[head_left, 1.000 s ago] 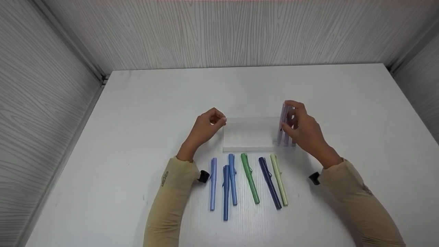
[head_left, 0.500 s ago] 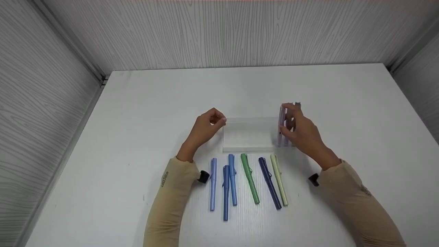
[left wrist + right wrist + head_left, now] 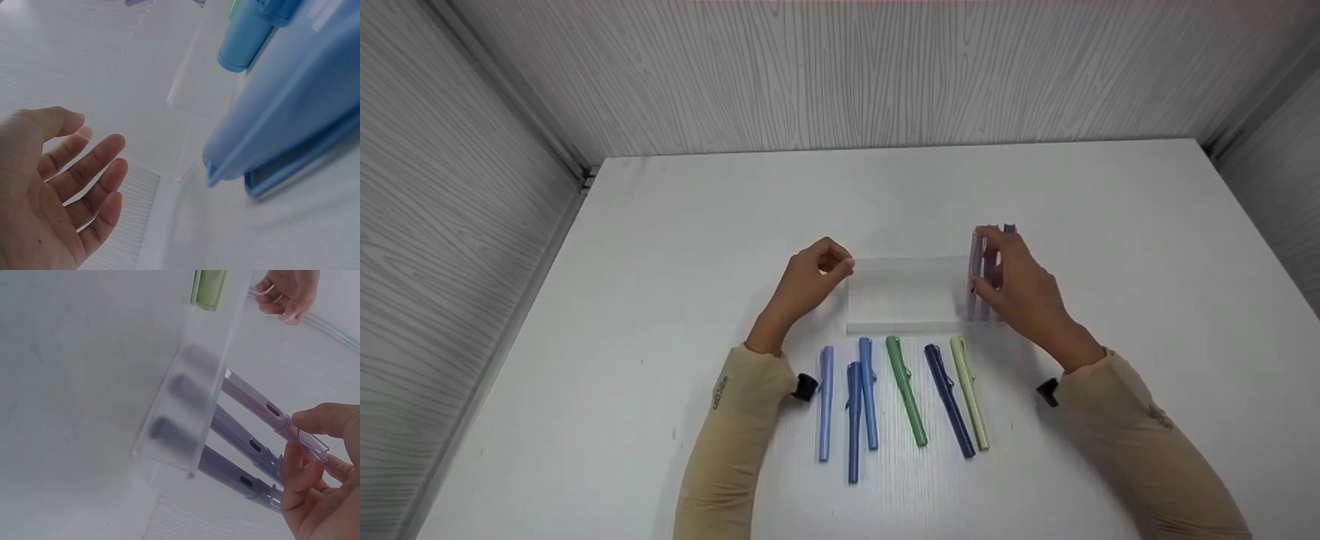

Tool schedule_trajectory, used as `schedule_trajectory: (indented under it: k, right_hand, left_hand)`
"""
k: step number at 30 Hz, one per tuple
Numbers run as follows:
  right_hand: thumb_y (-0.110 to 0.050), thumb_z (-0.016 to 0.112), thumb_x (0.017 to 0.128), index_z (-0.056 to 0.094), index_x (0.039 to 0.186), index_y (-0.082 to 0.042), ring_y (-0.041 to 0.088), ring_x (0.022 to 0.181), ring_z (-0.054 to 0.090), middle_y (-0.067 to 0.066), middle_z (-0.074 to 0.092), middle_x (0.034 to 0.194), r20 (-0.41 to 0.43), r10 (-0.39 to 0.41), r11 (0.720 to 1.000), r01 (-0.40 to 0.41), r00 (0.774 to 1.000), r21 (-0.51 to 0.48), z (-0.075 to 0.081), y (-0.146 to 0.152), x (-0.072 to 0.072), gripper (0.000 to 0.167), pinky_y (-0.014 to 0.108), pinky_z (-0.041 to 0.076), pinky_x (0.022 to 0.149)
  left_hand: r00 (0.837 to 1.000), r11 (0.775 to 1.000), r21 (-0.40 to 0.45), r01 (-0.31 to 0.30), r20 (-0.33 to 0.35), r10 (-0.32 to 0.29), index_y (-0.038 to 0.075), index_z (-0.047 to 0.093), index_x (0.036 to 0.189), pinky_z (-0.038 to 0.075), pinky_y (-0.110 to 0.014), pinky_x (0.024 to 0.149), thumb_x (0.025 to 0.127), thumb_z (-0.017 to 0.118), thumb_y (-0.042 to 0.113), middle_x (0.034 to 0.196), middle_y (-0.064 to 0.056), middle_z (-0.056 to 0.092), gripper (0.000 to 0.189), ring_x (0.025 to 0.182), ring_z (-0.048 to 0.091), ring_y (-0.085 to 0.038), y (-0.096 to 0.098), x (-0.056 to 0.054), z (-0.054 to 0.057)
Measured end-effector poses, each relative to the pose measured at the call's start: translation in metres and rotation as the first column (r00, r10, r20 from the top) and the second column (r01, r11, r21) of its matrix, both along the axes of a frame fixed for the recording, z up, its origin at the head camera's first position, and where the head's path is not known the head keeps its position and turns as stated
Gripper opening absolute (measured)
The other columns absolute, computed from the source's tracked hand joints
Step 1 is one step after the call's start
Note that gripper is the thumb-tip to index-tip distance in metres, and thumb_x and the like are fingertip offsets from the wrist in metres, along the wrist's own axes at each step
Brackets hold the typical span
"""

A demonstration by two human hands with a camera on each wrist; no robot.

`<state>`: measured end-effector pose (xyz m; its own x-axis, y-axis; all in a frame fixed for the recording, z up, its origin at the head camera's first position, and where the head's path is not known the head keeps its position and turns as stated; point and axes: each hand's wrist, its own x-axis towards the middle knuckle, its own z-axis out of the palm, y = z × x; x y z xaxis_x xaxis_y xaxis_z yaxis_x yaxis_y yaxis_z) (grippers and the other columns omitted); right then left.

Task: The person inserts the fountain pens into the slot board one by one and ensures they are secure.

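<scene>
A frosted clear box (image 3: 904,327) stands at the middle of the table. At its far left corner my left hand (image 3: 814,270) pinches the rim between thumb and forefinger, the other fingers loosely bent. My right hand (image 3: 1024,281) holds a pinkish-purple pen (image 3: 259,400) near its clip end, thumb on one side and fingers on the other. That pen leans in the box's right end, its lower tip showing blurred through the wall. Beside it in the right wrist view stand a purple pen (image 3: 239,433) and a darker purple pen (image 3: 228,472), partly hidden behind the fingers.
In front of the box lies a loose row of pens: a lavender pen (image 3: 826,405), a darker blue pen (image 3: 853,427), a light blue pen (image 3: 870,397), a green pen (image 3: 907,394), a navy pen (image 3: 951,401) and a yellow-green pen (image 3: 971,397).
My right hand has shifted slightly left and down with the pinkish-purple pen, uncovering the tops of the other purple pens behind it. The left hand stays at the box's corner.
</scene>
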<state>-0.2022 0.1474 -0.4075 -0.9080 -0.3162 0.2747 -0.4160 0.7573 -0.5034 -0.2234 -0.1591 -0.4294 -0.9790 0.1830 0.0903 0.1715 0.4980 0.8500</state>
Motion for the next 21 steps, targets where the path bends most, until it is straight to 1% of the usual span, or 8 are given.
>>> schedule_trajectory:
  k: [9, 17, 21]
  right_hand:
    - [-0.014, 0.065, 0.091, 0.030, 0.147, -0.008, 0.021, 0.076, 0.055, 0.012, 0.056, 0.110, -0.030, -0.020, 0.995, 0.023, 0.999, 0.102, 0.0017, 0.0007, -0.0026, 0.066, 0.031, 0.040, 0.056]
    - [-0.017, 0.066, 0.091, 0.032, 0.145, -0.006, 0.023, 0.068, 0.056, 0.017, 0.057, 0.108, -0.115, -0.022, 0.985, 0.041, 0.993, 0.169, 0.0023, 0.0003, -0.0038, 0.065, 0.034, 0.043, 0.053]
    - [-0.016, 0.067, 0.090, 0.035, 0.145, -0.006, 0.021, 0.063, 0.053, 0.016, 0.059, 0.104, -0.129, -0.030, 0.985, 0.051, 0.991, 0.167, 0.0019, -0.0005, -0.0038, 0.064, 0.034, 0.042, 0.051]
  left_hand:
    - [1.000, 1.000, 0.006, 0.003, 0.006, -0.003, 0.009, 0.063, 0.104, 0.049, -0.033, 0.083, 0.095, 0.059, 0.024, 0.098, -0.008, 0.071, 0.018, 0.092, 0.065, -0.020, -0.0001, 0.0008, 0.0017]
    - [1.000, 1.000, -0.005, 0.000, 0.010, 0.000, 0.010, 0.062, 0.104, 0.047, -0.029, 0.077, 0.095, 0.059, 0.025, 0.097, -0.007, 0.071, 0.018, 0.090, 0.065, -0.018, -0.0006, -0.0016, 0.0001]
    - [1.000, 1.000, -0.007, 0.004, 0.016, -0.004, 0.010, 0.063, 0.104, 0.047, -0.028, 0.076, 0.095, 0.059, 0.025, 0.097, -0.007, 0.071, 0.018, 0.089, 0.065, -0.018, -0.0011, -0.0015, -0.0009]
